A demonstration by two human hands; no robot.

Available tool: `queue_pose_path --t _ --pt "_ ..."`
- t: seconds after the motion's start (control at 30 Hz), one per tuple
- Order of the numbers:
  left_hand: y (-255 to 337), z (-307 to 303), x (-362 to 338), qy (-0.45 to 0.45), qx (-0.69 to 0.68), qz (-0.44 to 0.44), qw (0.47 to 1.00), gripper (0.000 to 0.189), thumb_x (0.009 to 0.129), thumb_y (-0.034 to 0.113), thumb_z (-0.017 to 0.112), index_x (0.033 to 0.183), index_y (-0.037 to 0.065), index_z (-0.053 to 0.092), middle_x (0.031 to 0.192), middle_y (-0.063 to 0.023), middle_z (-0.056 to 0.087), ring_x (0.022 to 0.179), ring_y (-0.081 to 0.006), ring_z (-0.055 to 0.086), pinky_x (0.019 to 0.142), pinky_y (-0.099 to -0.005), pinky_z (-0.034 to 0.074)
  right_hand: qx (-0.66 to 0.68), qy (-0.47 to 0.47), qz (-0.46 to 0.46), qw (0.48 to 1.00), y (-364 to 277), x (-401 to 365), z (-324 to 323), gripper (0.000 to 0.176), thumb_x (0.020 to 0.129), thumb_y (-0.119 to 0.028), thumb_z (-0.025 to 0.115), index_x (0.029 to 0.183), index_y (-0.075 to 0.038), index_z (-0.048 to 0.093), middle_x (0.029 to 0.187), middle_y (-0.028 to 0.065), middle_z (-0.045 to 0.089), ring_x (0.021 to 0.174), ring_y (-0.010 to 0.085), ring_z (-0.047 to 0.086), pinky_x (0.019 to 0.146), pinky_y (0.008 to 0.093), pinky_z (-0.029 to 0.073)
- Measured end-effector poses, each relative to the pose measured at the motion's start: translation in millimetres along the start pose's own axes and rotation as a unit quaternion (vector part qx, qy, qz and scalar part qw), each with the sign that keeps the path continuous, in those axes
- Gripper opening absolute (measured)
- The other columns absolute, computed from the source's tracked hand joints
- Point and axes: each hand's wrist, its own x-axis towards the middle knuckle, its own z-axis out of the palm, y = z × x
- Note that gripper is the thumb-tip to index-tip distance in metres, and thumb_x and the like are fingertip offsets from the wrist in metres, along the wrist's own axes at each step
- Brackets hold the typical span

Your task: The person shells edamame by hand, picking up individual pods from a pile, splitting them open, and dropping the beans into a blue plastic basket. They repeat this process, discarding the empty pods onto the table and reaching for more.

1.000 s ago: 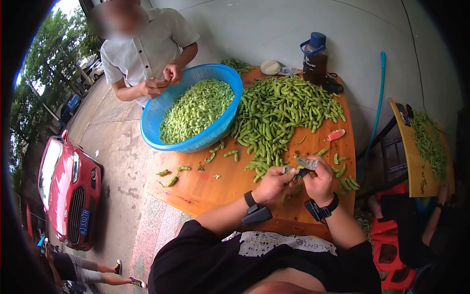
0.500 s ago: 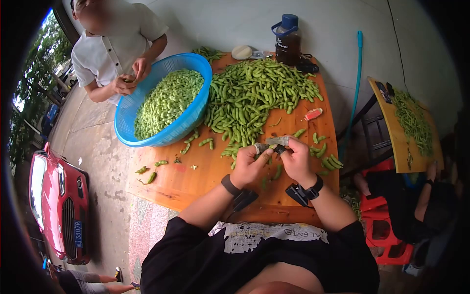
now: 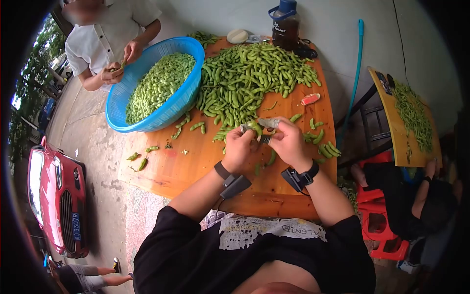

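Observation:
Over the near part of the wooden table, my left hand (image 3: 238, 148) pinches a green edamame pod (image 3: 256, 128) between thumb and fingers. My right hand (image 3: 289, 142) meets it from the other side, its index finger and thumb tips at the pod. Grey and dark wrapping covers some fingertips of both hands. Just beyond the hands spreads a large heap of unshelled edamame pods (image 3: 254, 68). To the left, a blue plastic basin (image 3: 111, 108) tilts on the table edge, filled with shelled green beans (image 3: 161, 85).
Loose pods (image 3: 329, 149) lie right of my hands, near a red-and-white piece (image 3: 310, 99). A dark drink jug (image 3: 285, 29) stands at the back. Behind the basin, a person (image 3: 105, 44) handles a pod. At right are a second table (image 3: 399, 142) and red stools (image 3: 377, 220).
A green pod now shows between my fingertips, where wrapped fingers were pressed together before. My right index finger has lifted away from the thumb. The view has shifted slightly.

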Motion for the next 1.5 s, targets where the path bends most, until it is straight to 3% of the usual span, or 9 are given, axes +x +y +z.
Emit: queue_pose_path --t 0.17,0.93,1.0,1.07,1.1,1.17,1.27,1.37,1.5 --pt "13 2 -3 0.016 -0.065 -0.085 0.994 0.011 0.091 0.003 0.051 0.081 0.006 0.056 0.066 0.0030 0.048 0.048 -0.0062 0.037 0.045 -0.0224 0.029 -0.230 -0.033 -0.174 0.957 7 0 -3 0.021 0.074 0.007 0.066 0.095 0.003 0.066 0.086 0.0114 0.062 0.071 0.0243 0.063 0.060 0.0302 0.050" --pt "33 0 0 -0.091 -0.057 -0.255 0.961 0.016 0.093 0.007 0.048 0.102 0.001 0.059 0.084 -0.0071 0.065 0.053 -0.0086 0.044 0.043 -0.0201 0.032 -0.242 0.043 -0.084 0.966 -25 7 -33 0.012 0.079 0.005 0.050 0.085 0.000 0.059 0.083 0.0170 0.061 0.075 0.0356 0.061 0.066 0.0404 0.048" --pt "73 -7 -1 -0.098 -0.024 -0.231 0.968 0.016 0.093 0.010 0.051 0.102 0.001 0.061 0.082 -0.0049 0.063 0.053 -0.0095 0.046 0.044 -0.0211 0.032 -0.349 -0.048 0.013 0.936 -68 12 -70 0.013 0.079 0.003 0.052 0.085 -0.002 0.062 0.082 0.0171 0.063 0.077 0.0357 0.063 0.067 0.0414 0.048" --pt "102 -41 27 -0.175 0.429 0.343 0.817 0.018 0.094 0.017 0.055 0.096 0.002 0.065 0.077 0.0000 0.059 0.054 -0.0081 0.046 0.046 -0.0217 0.032 -0.481 -0.177 0.070 0.856 -90 21 -95 0.012 0.078 -0.001 0.057 0.085 -0.002 0.067 0.081 0.0189 0.065 0.078 0.0369 0.064 0.068 0.0414 0.049" --pt "149 -15 8 0.051 0.403 0.169 0.898 0.021 0.094 0.022 0.059 0.088 0.004 0.068 0.071 0.0043 0.054 0.055 -0.0057 0.044 0.048 -0.0218 0.032 -0.479 -0.158 0.037 0.863 -85 28 -92 0.014 0.078 -0.003 0.058 0.089 -0.002 0.067 0.080 0.0196 0.065 0.078 0.0373 0.064 0.069 0.0419 0.050" --pt "202 -47 44 0.102 0.402 0.338 0.845 0.029 0.095 0.031 0.060 0.091 0.005 0.070 0.063 0.0041 0.050 0.056 -0.0047 0.039 0.050 -0.0227 0.032 -0.412 -0.125 -0.022 0.903 -54 48 -74 0.018 0.078 -0.004 0.060 0.095 -0.002 0.067 0.080 0.0209 0.064 0.077 0.0377 0.064 0.069 0.0428 0.051" --pt "245 -70 76 0.218 0.808 0.287 0.465 0.052 0.091 0.050 0.059 0.088 0.000 0.070 0.095 -0.0175 0.066 0.089 -0.0298 0.061 0.078 -0.0439 0.047 -0.404 -0.091 -0.017 0.910 -5 87 -32 0.024 0.078 -0.002 0.058 0.100 -0.004 0.067 0.084 0.0202 0.065 0.081 0.0364 0.065 0.071 0.0429 0.051" --pt "231 -88 78 0.177 0.847 0.395 0.307 0.059 0.089 0.057 0.057 0.087 -0.001 0.070 0.123 -0.0242 0.057 0.113 -0.0426 0.051 0.094 -0.0490 0.041 -0.442 -0.104 -0.103 0.885 46 107 -1 0.024 0.078 0.001 0.053 0.096 -0.005 0.068 0.093 0.0165 0.067 0.087 0.0340 0.064 0.077 0.0420 0.052" --pt "212 -46 44 0.141 0.686 0.471 0.537 0.026 0.082 0.017 0.072 0.101 0.000 0.068 0.117 -0.0202 0.061 0.108 -0.0378 0.057 0.091 -0.0451 0.047 -0.481 -0.136 -0.158 0.852 65 108 3 0.024 0.078 0.003 0.051 0.091 -0.007 0.069 0.087 0.0126 0.066 0.086 0.0321 0.064 0.075 0.0414 0.052"
